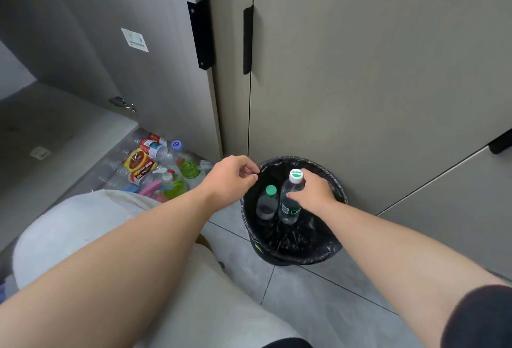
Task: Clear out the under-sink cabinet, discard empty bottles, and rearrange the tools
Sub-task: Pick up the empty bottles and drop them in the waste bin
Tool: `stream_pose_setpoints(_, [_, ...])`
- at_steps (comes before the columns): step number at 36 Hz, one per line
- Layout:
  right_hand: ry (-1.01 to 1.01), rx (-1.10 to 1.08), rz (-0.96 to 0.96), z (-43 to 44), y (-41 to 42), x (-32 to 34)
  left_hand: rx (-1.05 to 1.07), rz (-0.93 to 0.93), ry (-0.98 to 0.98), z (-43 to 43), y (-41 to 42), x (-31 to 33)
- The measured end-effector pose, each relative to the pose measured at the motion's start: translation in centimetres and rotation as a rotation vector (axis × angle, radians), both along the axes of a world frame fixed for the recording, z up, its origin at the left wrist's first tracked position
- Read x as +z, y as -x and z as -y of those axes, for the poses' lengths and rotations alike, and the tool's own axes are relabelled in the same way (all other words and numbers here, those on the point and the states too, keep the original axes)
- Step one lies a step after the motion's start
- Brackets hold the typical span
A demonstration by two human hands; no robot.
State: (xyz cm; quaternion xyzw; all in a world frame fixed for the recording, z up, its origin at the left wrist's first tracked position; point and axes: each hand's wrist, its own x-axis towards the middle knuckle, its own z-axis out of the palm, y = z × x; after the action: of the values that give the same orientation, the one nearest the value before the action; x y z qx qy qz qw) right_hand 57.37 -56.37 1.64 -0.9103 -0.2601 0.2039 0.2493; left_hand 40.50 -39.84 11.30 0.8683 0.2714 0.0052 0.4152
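A black trash bin (293, 253) lined with a black bag stands on the floor against the cabinet doors. My left hand (231, 177) pinches the bag's rim at the bin's left edge. My right hand (314, 192) grips a clear plastic bottle with a white cap (289, 206), held upright inside the bin's mouth. A second clear bottle with a green cap (267, 203) stands in the bin beside it. A pile of empty bottles and colourful containers (160, 170) lies on the floor by the open cabinet door.
The open cabinet door (155, 70) with a black handle swings out at the left; the dark cabinet interior (41, 131) lies beyond it. Closed grey doors (360, 84) rise behind the bin. My knee in light trousers (110, 236) is at the lower left, over grey floor tiles (318, 300).
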Motion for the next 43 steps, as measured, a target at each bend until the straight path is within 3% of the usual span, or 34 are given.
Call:
stream_pose_setpoints(6, [-0.063,-0.049,-0.076,-1.9,0.0,-2.3,-0.015,-0.070,-0.121,-0.6,0.6,-0.1])
stream_pose_setpoints(10, [0.030,-0.059,-0.107,-2.2,0.0,-3.0,-0.028,-0.114,-0.162,-1.2,1.1,-0.3])
stream_pose_setpoints(17, [0.221,-0.016,0.083,-3.2,-0.1,-1.3,-0.095,-0.206,-0.201,-3.9,1.0,0.5])
stream_pose_setpoints(23, [0.043,0.027,0.286,-7.0,0.9,2.6,-0.198,-0.333,-0.214,-10.6,1.9,4.8])
stream_pose_setpoints(28, [-0.233,0.328,0.187,-13.7,3.7,6.1,-0.089,-0.383,-0.249,-17.5,5.6,6.0])
stream_pose_setpoints(36, [-0.096,0.693,0.014,-26.8,9.0,5.5,0.167,-0.462,-0.199,-25.6,14.9,-1.0])
stream_pose_setpoints(43, [0.087,0.896,-0.004,-37.2,12.7,0.5,0.398,-0.491,0.099,-28.2,20.0,-12.2])
